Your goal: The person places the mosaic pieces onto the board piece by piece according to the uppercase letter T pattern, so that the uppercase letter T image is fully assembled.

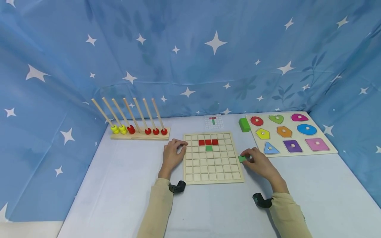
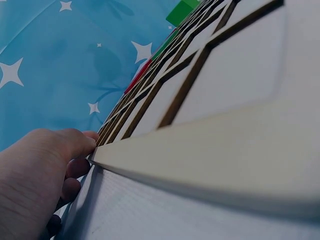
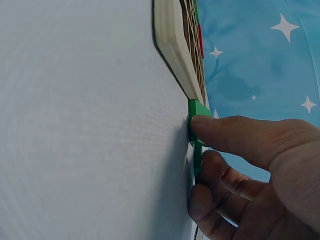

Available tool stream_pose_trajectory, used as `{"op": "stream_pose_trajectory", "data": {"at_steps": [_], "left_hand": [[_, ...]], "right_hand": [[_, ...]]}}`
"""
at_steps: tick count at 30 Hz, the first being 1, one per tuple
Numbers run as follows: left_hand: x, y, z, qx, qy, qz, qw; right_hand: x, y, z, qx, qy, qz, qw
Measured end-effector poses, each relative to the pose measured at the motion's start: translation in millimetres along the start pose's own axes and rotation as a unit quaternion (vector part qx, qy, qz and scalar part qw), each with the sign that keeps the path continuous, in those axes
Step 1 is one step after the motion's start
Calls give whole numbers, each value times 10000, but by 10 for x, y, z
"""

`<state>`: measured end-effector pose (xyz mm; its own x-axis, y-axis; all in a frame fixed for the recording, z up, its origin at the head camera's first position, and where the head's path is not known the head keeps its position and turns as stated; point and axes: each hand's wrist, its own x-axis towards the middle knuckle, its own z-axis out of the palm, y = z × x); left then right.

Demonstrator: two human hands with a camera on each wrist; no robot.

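Note:
A square wooden grid board [image 1: 199,177] lies flat in the middle of the table. Three red squares [image 1: 208,142] make a row in its upper part, with one green square [image 1: 209,148] under the middle one. My left hand [image 1: 173,154] holds the board's left rim, thumb and fingers at the edge [image 2: 107,151] in the left wrist view. Beside the right rim, my right hand [image 1: 258,163] pinches a small green block [image 1: 242,159] between thumb and fingers. The right wrist view shows the thumb pressing that block [image 3: 199,107] close to the board's edge.
A pattern card [image 1: 218,125] with a red and green T lies behind the board. To its right sits a longer green block [image 1: 244,125], near a knobbed shape puzzle [image 1: 297,133]. A bead rack [image 1: 140,136] with upright rods stands at the back left.

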<state>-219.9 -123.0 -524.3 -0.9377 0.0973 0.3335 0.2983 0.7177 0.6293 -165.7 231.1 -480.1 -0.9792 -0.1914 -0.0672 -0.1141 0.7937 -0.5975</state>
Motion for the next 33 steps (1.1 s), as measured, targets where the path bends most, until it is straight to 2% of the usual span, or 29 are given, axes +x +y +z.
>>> {"op": "stream_pose_trajectory", "data": {"at_steps": [19,28,33], "left_hand": [[-31,9,-8,-42,23,-44,10000],[-15,2,8,-46,21,-53,10000],[-10,12,12,-27,19,-58,10000]], "right_hand": [[12,1,10,322,1,33,9995],[26,27,12,752,134,-232,9968],[31,31,16,832,198,-196,9961]]}}
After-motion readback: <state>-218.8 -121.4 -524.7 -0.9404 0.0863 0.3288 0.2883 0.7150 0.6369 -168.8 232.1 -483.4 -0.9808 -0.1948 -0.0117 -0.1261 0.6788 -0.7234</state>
